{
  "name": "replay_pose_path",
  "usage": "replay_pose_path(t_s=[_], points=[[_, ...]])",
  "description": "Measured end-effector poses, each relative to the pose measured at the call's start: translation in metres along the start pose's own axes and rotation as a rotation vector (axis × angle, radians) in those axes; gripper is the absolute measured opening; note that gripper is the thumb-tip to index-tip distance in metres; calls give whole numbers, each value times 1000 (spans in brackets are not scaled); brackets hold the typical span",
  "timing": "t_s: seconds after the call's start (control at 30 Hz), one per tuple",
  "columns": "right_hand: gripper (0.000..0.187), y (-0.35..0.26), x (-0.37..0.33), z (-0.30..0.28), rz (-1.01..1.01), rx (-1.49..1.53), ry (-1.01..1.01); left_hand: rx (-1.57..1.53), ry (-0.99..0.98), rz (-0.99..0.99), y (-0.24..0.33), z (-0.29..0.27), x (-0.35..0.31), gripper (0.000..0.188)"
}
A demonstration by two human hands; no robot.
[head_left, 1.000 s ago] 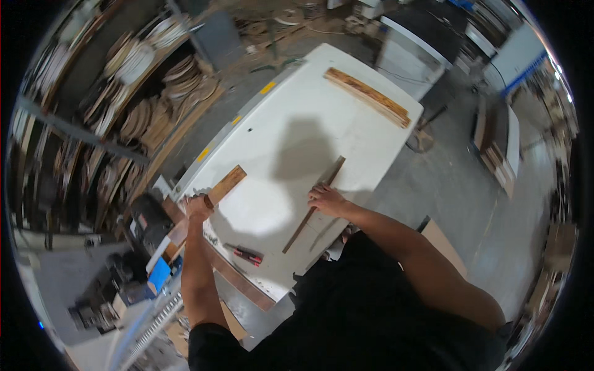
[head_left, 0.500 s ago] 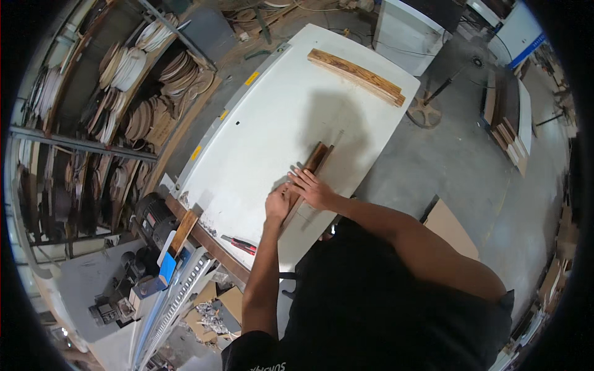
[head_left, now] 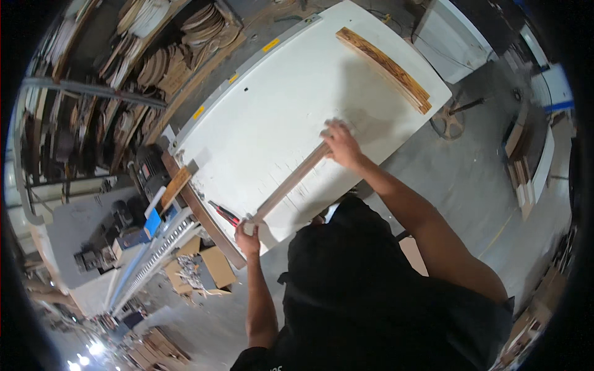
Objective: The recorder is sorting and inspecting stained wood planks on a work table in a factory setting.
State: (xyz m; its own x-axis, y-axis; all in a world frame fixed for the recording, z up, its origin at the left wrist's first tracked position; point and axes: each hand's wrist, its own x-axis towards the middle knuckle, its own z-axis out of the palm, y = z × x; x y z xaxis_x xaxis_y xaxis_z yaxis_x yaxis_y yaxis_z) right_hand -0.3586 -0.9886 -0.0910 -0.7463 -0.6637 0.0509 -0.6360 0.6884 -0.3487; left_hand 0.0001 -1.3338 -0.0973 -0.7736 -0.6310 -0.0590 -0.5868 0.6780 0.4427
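A long, narrow brown wooden strip [head_left: 291, 182] lies slantwise across the near part of the white worktable [head_left: 278, 117]. At its far right end is my right hand [head_left: 343, 147], its fingers curled round that end and slightly blurred. My left hand [head_left: 249, 240] has thumb and fingers at the strip's near left end, beside the table's edge. Just beyond the left fingers is a red and black utility knife [head_left: 225, 213]. Two curved, wood-grained pieces [head_left: 387, 65] lie side by side near the table's far right edge.
Left of the table stand a dark motor [head_left: 151, 167] and a wood-grained board [head_left: 176, 187]. An open cardboard box [head_left: 216, 267] sits on the floor below. Shelves with coiled edging strips [head_left: 204, 28] rise at the far left. A pedestal fan base [head_left: 447, 120] stands at the right.
My hands, close together over the strip before, are now spread to its two ends. The left moved nearer and leftward, the right farther away. The whole view has also shifted.
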Motion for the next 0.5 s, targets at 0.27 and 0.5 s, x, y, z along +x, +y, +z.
replay_pose_path(t_s=[0.27, 0.5], points=[[72, 21, -17, 31, 340, 469, -33, -957, -49, -398, 43, 40, -10, 73], [77, 17, -25, 22, 318, 533, 12, -1061, 46, -401, 50, 45, -16, 65]])
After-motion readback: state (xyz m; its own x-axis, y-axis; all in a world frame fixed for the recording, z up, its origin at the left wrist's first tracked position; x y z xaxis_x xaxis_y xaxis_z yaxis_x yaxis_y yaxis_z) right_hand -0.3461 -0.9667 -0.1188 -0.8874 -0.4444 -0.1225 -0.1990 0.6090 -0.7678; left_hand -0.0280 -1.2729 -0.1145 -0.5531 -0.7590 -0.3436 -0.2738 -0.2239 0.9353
